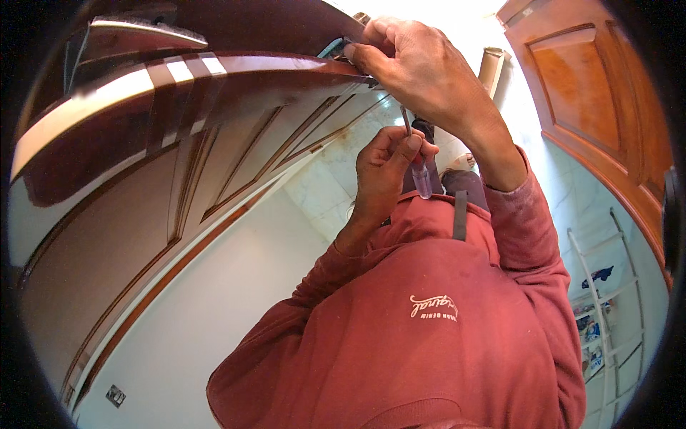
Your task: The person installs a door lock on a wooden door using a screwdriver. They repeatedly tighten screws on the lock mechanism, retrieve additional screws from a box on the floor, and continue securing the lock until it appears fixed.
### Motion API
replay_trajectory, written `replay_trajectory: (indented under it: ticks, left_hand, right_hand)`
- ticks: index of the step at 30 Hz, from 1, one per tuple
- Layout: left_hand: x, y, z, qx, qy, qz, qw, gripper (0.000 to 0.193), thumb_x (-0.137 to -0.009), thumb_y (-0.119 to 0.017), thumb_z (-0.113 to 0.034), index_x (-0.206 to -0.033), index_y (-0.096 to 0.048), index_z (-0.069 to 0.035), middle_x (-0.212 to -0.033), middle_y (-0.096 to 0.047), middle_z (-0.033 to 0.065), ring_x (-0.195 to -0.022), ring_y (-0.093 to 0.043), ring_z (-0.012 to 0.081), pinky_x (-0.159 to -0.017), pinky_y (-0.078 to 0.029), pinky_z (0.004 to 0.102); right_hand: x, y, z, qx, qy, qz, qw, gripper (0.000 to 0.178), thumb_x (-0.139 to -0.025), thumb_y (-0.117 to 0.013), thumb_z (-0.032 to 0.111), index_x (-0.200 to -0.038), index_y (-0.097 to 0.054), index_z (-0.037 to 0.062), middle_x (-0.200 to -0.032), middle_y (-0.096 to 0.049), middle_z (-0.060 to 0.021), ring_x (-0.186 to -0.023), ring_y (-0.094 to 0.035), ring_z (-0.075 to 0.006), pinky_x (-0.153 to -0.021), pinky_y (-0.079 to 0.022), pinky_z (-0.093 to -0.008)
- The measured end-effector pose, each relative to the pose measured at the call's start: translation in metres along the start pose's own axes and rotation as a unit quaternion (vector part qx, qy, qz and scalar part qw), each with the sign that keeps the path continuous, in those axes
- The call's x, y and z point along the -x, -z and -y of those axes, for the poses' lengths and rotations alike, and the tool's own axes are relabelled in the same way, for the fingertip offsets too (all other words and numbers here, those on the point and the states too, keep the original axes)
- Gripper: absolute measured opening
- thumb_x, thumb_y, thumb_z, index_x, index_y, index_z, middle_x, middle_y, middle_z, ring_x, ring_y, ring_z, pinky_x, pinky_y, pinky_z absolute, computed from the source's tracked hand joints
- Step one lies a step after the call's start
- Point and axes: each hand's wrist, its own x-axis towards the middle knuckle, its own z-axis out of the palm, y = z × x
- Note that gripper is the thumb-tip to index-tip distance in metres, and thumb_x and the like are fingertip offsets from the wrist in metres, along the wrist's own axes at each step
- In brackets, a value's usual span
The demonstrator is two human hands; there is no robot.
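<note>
A screwdriver (422, 180) with a clear, pinkish handle is in my left hand (386, 168), its thin metal shaft pointing up past my fingers. Higher up, my right hand (432, 75) is closed at the edge of a dark, glossy wooden panel (279, 64). Its thumb and fingers pinch near a small teal and dark piece (333, 48) on that edge. Whatever the fingertips hold is mostly hidden by the hand. The screwdriver's tip is below my right wrist, apart from the panel.
An orange-brown panelled door (582, 75) stands at the right. Below it is a white ladder-like rack (604, 307) with items behind it. A pale metal strip (146, 30) lies at upper left. Tiled floor (314, 204) shows beneath, and a wall socket (115, 395) at lower left.
</note>
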Motion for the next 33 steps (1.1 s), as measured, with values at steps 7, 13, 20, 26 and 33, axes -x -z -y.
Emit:
replay_trajectory:
  ticks: [7,13,20,26,33]
  left_hand:
    - [0.001,-0.003,0.024,-0.024,0.031,0.008,0.999,0.018,-0.104,-0.057,-0.018,-0.109,-0.061,-0.001,-0.093,-0.072,0.0113,-0.088,-0.072,0.0215,-0.080,-0.058,0.0356]
    - [-0.037,-0.019,0.121,0.096,0.128,0.010,0.987,0.023,-0.107,-0.050,-0.027,-0.111,-0.058,-0.006,-0.084,-0.067,0.0077,-0.081,-0.071,0.0226,-0.074,-0.060,0.0375]
    - [-0.102,-0.042,0.318,0.064,0.365,0.005,0.929,0.027,-0.105,-0.053,-0.035,-0.116,-0.056,-0.011,-0.075,-0.058,0.0031,-0.054,-0.053,0.0130,-0.050,-0.048,0.0305]
    - [-0.169,-0.039,0.457,-0.038,0.438,0.085,0.894,0.022,-0.100,-0.064,-0.030,-0.099,-0.058,-0.009,-0.073,-0.053,-0.0014,-0.053,-0.048,0.0075,-0.049,-0.041,0.0242]
    - [-0.245,-0.012,0.542,-0.146,0.430,0.089,0.886,0.022,-0.101,-0.061,-0.027,-0.100,-0.060,-0.006,-0.071,-0.052,-0.0027,-0.051,-0.045,0.0046,-0.046,-0.038,0.0223]
  right_hand:
    - [0.023,0.025,-0.022,-0.049,0.025,-0.035,0.998,0.023,-0.095,-0.066,0.023,-0.091,-0.066,-0.0003,-0.073,-0.063,-0.0045,-0.067,-0.058,-0.0113,-0.063,-0.048,-0.0270]
    - [0.157,-0.013,-0.190,-0.316,-0.306,-0.017,0.898,0.023,-0.097,-0.063,0.026,-0.091,-0.063,0.0042,-0.076,-0.064,-0.0014,-0.065,-0.062,-0.0106,-0.061,-0.051,-0.0289]
    - [0.292,-0.087,-0.435,-0.203,-0.561,-0.110,0.795,0.027,-0.096,-0.062,0.027,-0.094,-0.060,0.0006,-0.076,-0.066,-0.0077,-0.061,-0.065,-0.0150,-0.060,-0.053,-0.0315]
    - [0.304,-0.155,-0.666,-0.077,-0.563,-0.133,0.812,0.027,-0.095,-0.059,0.028,-0.095,-0.061,0.0013,-0.086,-0.070,-0.0180,-0.073,-0.070,-0.0323,-0.069,-0.054,-0.0429]
    - [0.242,-0.174,-0.879,-0.006,-0.542,-0.117,0.832,0.027,-0.094,-0.060,0.032,-0.097,-0.065,0.0055,-0.094,-0.072,-0.0188,-0.090,-0.069,-0.0365,-0.079,-0.053,-0.0450]
